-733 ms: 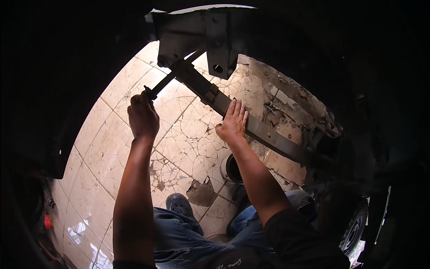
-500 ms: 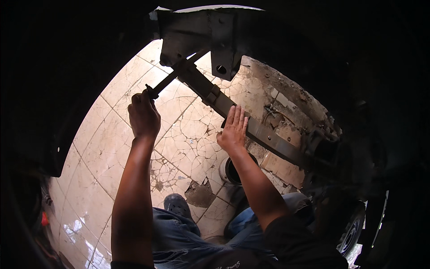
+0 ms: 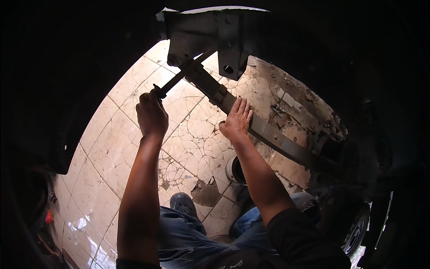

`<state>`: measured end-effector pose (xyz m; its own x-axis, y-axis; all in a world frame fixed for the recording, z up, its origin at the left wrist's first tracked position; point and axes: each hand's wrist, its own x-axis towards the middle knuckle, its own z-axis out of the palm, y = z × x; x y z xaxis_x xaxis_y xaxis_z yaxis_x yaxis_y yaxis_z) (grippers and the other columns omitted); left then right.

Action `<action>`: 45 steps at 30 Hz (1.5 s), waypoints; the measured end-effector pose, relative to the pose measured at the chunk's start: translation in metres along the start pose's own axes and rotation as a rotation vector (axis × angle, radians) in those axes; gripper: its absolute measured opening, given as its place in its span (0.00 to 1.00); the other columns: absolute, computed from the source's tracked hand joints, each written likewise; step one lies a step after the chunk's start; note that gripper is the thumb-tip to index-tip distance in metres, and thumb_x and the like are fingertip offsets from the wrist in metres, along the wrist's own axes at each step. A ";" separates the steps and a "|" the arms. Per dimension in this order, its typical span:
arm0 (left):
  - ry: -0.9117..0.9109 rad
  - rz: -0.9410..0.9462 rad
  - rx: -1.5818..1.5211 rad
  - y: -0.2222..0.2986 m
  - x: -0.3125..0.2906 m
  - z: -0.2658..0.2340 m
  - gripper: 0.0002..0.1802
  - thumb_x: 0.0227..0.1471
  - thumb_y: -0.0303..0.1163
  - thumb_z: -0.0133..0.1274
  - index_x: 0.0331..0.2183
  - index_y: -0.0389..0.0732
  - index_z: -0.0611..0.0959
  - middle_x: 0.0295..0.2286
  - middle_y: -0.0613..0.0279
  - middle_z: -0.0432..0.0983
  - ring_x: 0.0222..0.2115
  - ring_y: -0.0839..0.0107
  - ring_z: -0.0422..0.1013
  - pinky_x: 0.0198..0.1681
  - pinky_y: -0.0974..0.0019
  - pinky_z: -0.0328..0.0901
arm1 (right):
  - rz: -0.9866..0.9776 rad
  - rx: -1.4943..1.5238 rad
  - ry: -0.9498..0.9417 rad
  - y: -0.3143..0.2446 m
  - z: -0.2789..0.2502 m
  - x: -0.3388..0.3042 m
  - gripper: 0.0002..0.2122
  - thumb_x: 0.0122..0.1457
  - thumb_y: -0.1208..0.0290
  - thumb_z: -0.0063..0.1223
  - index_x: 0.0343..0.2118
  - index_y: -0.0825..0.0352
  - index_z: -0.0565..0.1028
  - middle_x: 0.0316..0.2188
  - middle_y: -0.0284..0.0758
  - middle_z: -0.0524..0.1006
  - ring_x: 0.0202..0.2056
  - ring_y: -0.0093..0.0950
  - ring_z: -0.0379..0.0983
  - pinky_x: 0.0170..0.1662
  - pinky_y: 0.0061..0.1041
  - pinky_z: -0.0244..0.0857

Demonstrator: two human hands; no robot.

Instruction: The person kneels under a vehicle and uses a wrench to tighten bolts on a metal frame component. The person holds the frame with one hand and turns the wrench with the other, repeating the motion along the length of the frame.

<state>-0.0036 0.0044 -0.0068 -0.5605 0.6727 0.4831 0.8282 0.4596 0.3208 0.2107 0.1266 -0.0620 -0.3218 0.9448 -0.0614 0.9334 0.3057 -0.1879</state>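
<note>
My left hand (image 3: 152, 114) is closed round the near end of a dark metal rod (image 3: 172, 84) with a collar by my fingers. The rod slants up and away to the far end of a leaf spring (image 3: 280, 142); whether it passes through the spring's eye is too dark to tell. My right hand (image 3: 237, 120) lies on the leaf spring, fingers stretched over its top and thumb out to the left side. Above the spring's end hangs a dark bracket (image 3: 229, 45) with a round hole in its lower tab.
Dark vehicle bodywork surrounds the opening. Below is a cracked tile floor (image 3: 116, 148) with a broken patch (image 3: 206, 192) near my shoe (image 3: 182, 204). A round, hollow cylinder (image 3: 235, 170) stands beneath my right forearm. Rubble (image 3: 291, 101) lies at far right, a wheel (image 3: 357, 228) at lower right.
The scene has shifted slightly right in the picture. My right hand has moved a little up along the leaf spring. My left hand keeps its hold on the rod.
</note>
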 end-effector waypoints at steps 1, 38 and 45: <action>-0.002 -0.006 -0.008 -0.001 0.000 0.002 0.14 0.56 0.27 0.51 0.45 0.37 0.75 0.40 0.47 0.73 0.36 0.49 0.72 0.37 0.51 0.69 | -0.023 0.002 0.009 -0.001 -0.001 -0.002 0.51 0.48 0.62 0.60 0.67 0.76 0.37 0.69 0.51 0.37 0.71 0.45 0.29 0.70 0.42 0.26; -0.033 -0.079 -0.014 0.008 -0.002 -0.005 0.14 0.57 0.28 0.51 0.46 0.39 0.76 0.41 0.49 0.72 0.38 0.49 0.71 0.38 0.52 0.71 | -0.213 0.018 0.145 -0.020 0.021 -0.007 0.50 0.47 0.68 0.59 0.66 0.78 0.36 0.69 0.53 0.38 0.70 0.47 0.32 0.70 0.44 0.27; -0.016 -0.048 -0.034 0.004 -0.001 0.000 0.14 0.57 0.28 0.51 0.46 0.39 0.76 0.42 0.49 0.72 0.38 0.49 0.71 0.37 0.52 0.71 | -0.179 0.052 0.155 -0.023 0.019 0.014 0.50 0.46 0.69 0.59 0.66 0.77 0.36 0.69 0.53 0.38 0.70 0.47 0.31 0.70 0.45 0.26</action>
<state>0.0003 0.0053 -0.0059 -0.5992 0.6596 0.4538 0.8000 0.4715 0.3709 0.1819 0.1309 -0.0768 -0.4491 0.8843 0.1276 0.8532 0.4668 -0.2327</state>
